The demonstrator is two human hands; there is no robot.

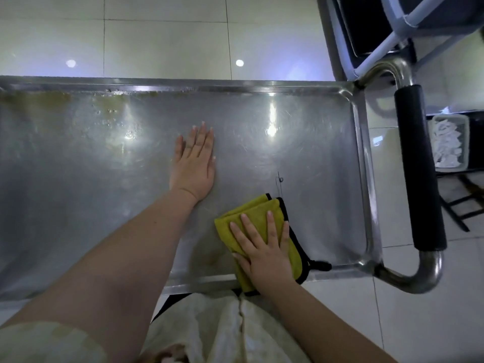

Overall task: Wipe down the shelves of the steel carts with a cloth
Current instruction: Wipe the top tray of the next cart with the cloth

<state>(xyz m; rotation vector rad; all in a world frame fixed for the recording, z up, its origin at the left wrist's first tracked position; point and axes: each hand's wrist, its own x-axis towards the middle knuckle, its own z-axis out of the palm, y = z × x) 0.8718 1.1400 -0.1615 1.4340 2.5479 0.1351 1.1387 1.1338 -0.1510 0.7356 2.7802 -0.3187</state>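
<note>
- The right hand (264, 251) lay flat on a folded yellow cloth (254, 209), fingers straight and spread, pressing it down rather than gripping it.
- The cloth sat on the top shelf (314, 179) of the steel cart. It was under and just ahead of that hand, with its near end hanging over the shelf's near rim.
- The left hand (193, 163) was released and held nothing. Its palm and straight fingers rested on bare steel, ahead of and to the left of the right hand and apart from the cloth.
- To wipe well, the palm should probably keep even pressure on the cloth, and the strokes should overlap so no strip is missed.
- The braced left hand looked useful for steadying the cart. It would have to lift or shift when the cloth reached the steel beneath it.
- Brownish stains (112, 106) ran along the far rim, well to the left of the left hand and beyond it. That patch would likely need firmer, repeated passes, and the cloth edge worked into the corner under the rim.
- The steel around the right hand looked cleaner, showing only fine swirl marks.
- The shelf was a shallow tray with a raised rim. It held the cloth, the two hands and the stains.
- Past the black-padded handle (416, 166), well to the right of both hands, stood a grey bin (467, 142).
- The bin held white pieces, too small to identify.
</note>
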